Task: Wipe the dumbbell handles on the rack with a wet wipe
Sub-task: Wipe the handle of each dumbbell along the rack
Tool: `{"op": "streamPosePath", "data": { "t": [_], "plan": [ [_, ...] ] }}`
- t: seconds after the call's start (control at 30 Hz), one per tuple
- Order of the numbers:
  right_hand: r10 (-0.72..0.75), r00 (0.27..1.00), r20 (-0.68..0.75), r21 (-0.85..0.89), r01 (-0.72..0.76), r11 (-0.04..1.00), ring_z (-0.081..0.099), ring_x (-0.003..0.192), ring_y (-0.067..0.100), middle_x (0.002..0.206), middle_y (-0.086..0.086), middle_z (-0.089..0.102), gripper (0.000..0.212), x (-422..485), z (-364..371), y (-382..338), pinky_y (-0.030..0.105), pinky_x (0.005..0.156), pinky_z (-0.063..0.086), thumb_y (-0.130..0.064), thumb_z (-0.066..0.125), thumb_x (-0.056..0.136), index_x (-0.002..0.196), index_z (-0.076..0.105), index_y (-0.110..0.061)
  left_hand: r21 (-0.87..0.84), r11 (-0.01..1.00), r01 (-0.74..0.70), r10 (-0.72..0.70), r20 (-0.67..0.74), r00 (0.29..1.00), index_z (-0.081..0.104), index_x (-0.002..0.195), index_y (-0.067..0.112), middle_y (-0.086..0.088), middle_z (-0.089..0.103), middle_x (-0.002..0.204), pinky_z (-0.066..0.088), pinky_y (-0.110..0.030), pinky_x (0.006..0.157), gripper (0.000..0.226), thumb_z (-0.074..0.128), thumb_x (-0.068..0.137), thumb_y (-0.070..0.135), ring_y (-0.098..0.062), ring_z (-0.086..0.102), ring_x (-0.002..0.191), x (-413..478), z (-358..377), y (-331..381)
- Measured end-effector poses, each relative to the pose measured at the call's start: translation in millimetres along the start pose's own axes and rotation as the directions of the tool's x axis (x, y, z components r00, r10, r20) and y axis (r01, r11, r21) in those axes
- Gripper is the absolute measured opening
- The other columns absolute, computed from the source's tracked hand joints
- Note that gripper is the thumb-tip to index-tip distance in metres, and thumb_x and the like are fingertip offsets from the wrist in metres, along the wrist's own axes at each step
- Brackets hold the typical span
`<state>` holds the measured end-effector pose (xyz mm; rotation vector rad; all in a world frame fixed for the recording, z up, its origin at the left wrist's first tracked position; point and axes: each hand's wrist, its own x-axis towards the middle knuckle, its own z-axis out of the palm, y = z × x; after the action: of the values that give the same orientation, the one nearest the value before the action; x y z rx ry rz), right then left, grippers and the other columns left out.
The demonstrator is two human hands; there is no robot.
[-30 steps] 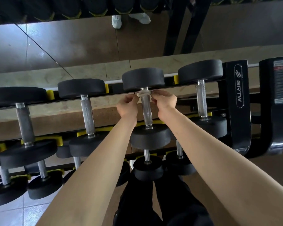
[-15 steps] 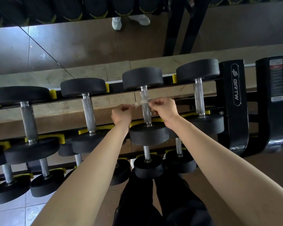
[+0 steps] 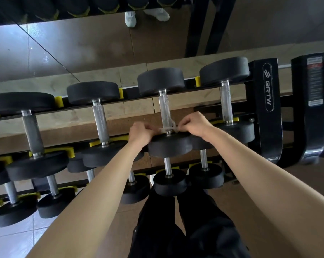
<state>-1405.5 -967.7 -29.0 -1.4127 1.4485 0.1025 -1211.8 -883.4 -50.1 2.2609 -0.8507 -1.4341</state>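
Several black dumbbells with knurled steel handles lie on the top shelf of a black rack (image 3: pixel 269 116). A thin whitish wet wipe (image 3: pixel 167 129) is looped round the near end of the third dumbbell's handle (image 3: pixel 164 110), just above its front weight (image 3: pixel 169 146). My left hand (image 3: pixel 140 134) pinches the wipe's left end and my right hand (image 3: pixel 193 123) pinches its right end, one on each side of the handle. The wipe's ends are hidden inside my fingers.
Neighbouring handles sit to the left (image 3: pixel 100 121) and right (image 3: pixel 226 103) on the same shelf. Smaller dumbbells (image 3: pixel 169 181) fill the lower shelves. A mirror behind the rack reflects white shoes (image 3: pixel 130 18). My dark trousers show below, over brown floor.
Both hands have slid the wipe down the handle, from its far end by the rear weight to its near end by the front weight.
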Motion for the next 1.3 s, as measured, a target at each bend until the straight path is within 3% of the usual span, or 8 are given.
{"op": "streamPosePath", "data": {
  "t": [0.13, 0.33, 0.5, 0.63, 0.73, 0.93, 1.1, 1.3],
  "plan": [
    [0.084, 0.996, -0.022, -0.096, -0.086, 0.992, 0.065, 0.097, 0.014, 0.101, 0.002, 0.073, 0.007, 2, -11, 6, 0.022, 0.07, 0.047, -0.016, 0.079, 0.085, 0.092, 0.08, -0.016, 0.008, 1.0, -0.026, 0.025, 0.111, 0.993, 0.076, 0.085, 0.021, 0.005, 0.07, 0.095, 0.049, -0.024, 0.069, 0.013, 0.083, 0.083, 0.032, -0.01, 0.062, 0.09, -4, -2, 2],
    [0.003, 0.995, 0.098, -0.152, 0.012, 0.988, 0.067, 0.092, 0.013, 0.096, 0.001, 0.074, 0.009, -4, 8, -15, 0.022, 0.068, 0.049, -0.018, 0.078, 0.086, 0.093, 0.08, -0.014, 0.237, 0.971, 0.039, -0.005, -0.141, 0.99, 0.07, 0.097, 0.014, -0.003, 0.07, 0.09, 0.05, -0.023, 0.055, 0.022, 0.072, 0.094, 0.036, -0.014, 0.066, 0.075, 5, 0, -8],
    [0.033, 0.994, -0.107, -0.232, -0.057, 0.971, 0.067, 0.094, 0.021, 0.101, 0.005, 0.07, 0.013, -5, -11, 1, 0.029, 0.077, 0.055, -0.009, 0.065, 0.093, 0.097, 0.077, -0.012, 0.065, 0.973, -0.222, 0.211, 0.144, 0.967, 0.077, 0.09, 0.023, 0.008, 0.072, 0.096, 0.052, -0.023, 0.075, 0.012, 0.079, 0.088, 0.035, -0.007, 0.064, 0.092, -9, -4, 0],
    [-0.062, 0.991, -0.118, 0.138, 0.078, 0.987, 0.073, 0.087, 0.025, 0.093, 0.011, 0.073, 0.006, -23, -22, -10, 0.027, 0.07, 0.059, -0.003, 0.069, 0.091, 0.092, 0.07, -0.009, -0.074, 0.919, -0.387, 0.389, 0.012, 0.921, 0.075, 0.094, 0.024, 0.013, 0.07, 0.089, 0.047, -0.011, 0.074, 0.003, 0.074, 0.092, 0.026, 0.007, 0.061, 0.081, -22, -9, 4],
    [-0.14, 0.989, 0.056, 0.504, 0.093, 0.859, 0.072, 0.077, 0.026, 0.097, 0.021, 0.074, 0.017, -40, -29, -31, 0.026, 0.066, 0.059, 0.003, 0.063, 0.094, 0.11, 0.067, -0.002, -0.228, 0.889, -0.396, 0.402, -0.023, 0.915, 0.075, 0.109, 0.026, 0.014, 0.074, 0.102, 0.053, -0.018, 0.087, 0.014, 0.068, 0.097, 0.025, 0.005, 0.066, 0.094, -28, -11, 12],
    [-0.272, 0.952, 0.138, 0.686, 0.106, 0.72, 0.07, 0.087, 0.021, 0.099, 0.017, 0.073, 0.029, -48, -33, -53, 0.027, 0.079, 0.06, 0.009, 0.05, 0.099, 0.121, 0.068, 0.002, -0.55, 0.782, -0.293, 0.457, 0.187, 0.87, 0.072, 0.124, 0.014, -0.009, 0.074, 0.113, 0.049, -0.034, 0.098, 0.032, 0.054, 0.105, 0.032, -0.019, 0.067, 0.106, -42, -6, 33],
    [-0.315, 0.949, -0.002, 0.362, 0.294, 0.884, 0.075, 0.093, 0.024, 0.101, 0.012, 0.076, 0.026, -39, -33, -43, 0.032, 0.084, 0.061, 0.004, 0.07, 0.089, 0.114, 0.073, -0.004, -0.606, 0.756, -0.248, 0.4, 0.127, 0.908, 0.076, 0.112, 0.01, -0.006, 0.076, 0.096, 0.054, -0.027, 0.083, 0.022, 0.071, 0.093, 0.019, -0.017, 0.068, 0.088, -39, -7, 32],
    [-0.299, 0.949, -0.098, 0.06, 0.306, 0.95, 0.073, 0.081, 0.015, 0.091, 0.003, 0.075, 0.014, -25, -31, -35, 0.034, 0.077, 0.064, -0.01, 0.075, 0.089, 0.103, 0.076, -0.009, -0.526, 0.814, -0.245, 0.348, 0.104, 0.932, 0.077, 0.108, 0.013, -0.001, 0.077, 0.098, 0.052, -0.026, 0.085, 0.018, 0.074, 0.091, 0.019, -0.01, 0.069, 0.088, -25, -14, 34]
  ]
}}
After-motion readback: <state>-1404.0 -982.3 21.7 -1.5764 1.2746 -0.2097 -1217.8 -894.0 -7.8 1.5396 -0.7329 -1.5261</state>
